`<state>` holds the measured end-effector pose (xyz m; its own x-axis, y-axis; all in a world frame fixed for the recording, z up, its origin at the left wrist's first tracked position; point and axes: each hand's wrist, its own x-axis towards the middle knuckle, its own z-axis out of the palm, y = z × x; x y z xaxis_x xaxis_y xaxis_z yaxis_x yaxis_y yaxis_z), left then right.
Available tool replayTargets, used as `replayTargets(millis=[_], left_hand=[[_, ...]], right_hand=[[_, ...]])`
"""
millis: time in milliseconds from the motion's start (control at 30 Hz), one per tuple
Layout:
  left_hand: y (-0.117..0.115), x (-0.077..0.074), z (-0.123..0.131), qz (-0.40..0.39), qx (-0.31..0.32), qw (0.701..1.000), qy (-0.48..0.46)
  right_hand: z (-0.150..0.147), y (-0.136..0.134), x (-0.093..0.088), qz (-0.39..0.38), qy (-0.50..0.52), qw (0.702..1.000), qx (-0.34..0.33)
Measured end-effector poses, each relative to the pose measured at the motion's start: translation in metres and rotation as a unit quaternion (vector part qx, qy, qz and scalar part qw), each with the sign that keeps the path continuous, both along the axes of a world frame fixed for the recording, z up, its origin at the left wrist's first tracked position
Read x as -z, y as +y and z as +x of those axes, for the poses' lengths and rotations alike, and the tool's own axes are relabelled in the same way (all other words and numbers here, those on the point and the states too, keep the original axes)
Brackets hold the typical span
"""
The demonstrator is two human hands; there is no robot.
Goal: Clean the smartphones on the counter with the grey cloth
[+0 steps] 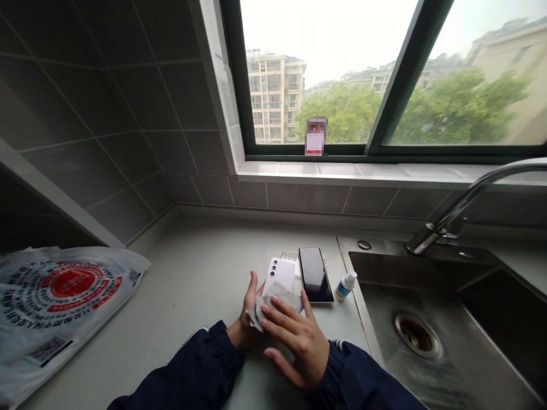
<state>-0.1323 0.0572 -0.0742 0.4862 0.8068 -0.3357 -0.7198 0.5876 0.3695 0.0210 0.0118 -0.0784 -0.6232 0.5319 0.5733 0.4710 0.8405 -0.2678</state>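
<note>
A pale lilac smartphone (281, 273), back up with three camera lenses at its top left, rests in my left hand (247, 316). My left thumb runs along its left side; the other fingers are mostly hidden. Across the phone's lower half lies a crumpled light grey cloth or wipe (257, 314). My right hand (299, 339) presses on that wipe with its fingers spread and stretched out, thumb held apart. Just beyond, a dark-screened phone or tablet (315, 274) lies face up on a clear case (291, 256). A small white-capped bottle (346, 286) stands to its right.
On the right is a steel sink (384, 341) with a drain (417, 335) and a chrome faucet (448, 216). A white plastic bag (60, 307) with red print lies on the left of the counter (192, 273). A window sill (342, 171) runs along the back.
</note>
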Motion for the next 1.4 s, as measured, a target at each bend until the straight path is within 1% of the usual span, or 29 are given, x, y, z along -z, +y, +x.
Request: replayTargets(millis=[133, 200, 300, 400, 500, 567, 667, 800, 900, 1033, 1200, 1300, 1400], left_hand=[[0.002, 0.001, -0.002, 0.034, 0.015, 0.999, -0.013], [0.001, 0.002, -0.002, 0.046, 0.023, 0.999, -0.018], [-0.001, 0.002, -0.003, 0.040, 0.005, 0.999, 0.005], [-0.003, 0.001, -0.003, 0.033, -0.013, 0.999, 0.021], [-0.003, 0.002, -0.002, 0.045, -0.009, 0.999, 0.011], [-0.003, 0.003, -0.001, 0.059, 0.010, 0.998, -0.005], [-0.004, 0.007, 0.000, 0.087, 0.055, 0.995, -0.016], [-0.006, 0.013, 0.002, 0.144, 0.094, 0.985, 0.014], [-0.009, 0.016, 0.003, 0.176, 0.103, 0.978, 0.035], [-0.012, 0.016, 0.003, 0.198, 0.105, 0.973, 0.050], [-0.013, 0.013, 0.004, 0.227, 0.084, 0.969, 0.053], [-0.013, 0.020, 0.004, 0.235, 0.098, 0.966, 0.047], [-0.011, 0.030, 0.004, 0.217, 0.111, 0.969, 0.036]], right_hand=[[0.005, 0.003, -0.005, 0.016, -0.013, 1.000, 0.008], [0.006, 0.005, -0.008, 0.023, 0.009, 1.000, 0.017], [0.009, 0.007, -0.011, 0.032, 0.044, 0.998, 0.030], [0.011, 0.009, -0.010, 0.036, 0.049, 0.997, 0.048], [0.013, 0.012, -0.005, 0.038, 0.021, 0.996, 0.080], [0.014, 0.014, 0.001, 0.035, -0.004, 0.993, 0.112], [0.014, 0.018, 0.010, 0.025, -0.019, 0.987, 0.156], [0.013, 0.020, 0.016, 0.005, -0.014, 0.980, 0.198], [0.012, 0.019, 0.016, -0.006, -0.012, 0.976, 0.216], [0.013, 0.019, 0.015, -0.004, -0.011, 0.976, 0.219], [0.015, 0.021, 0.016, 0.016, -0.029, 0.982, 0.183], [0.013, 0.019, 0.016, 0.032, -0.029, 0.985, 0.165], [0.009, 0.015, 0.014, 0.039, -0.039, 0.989, 0.137]])
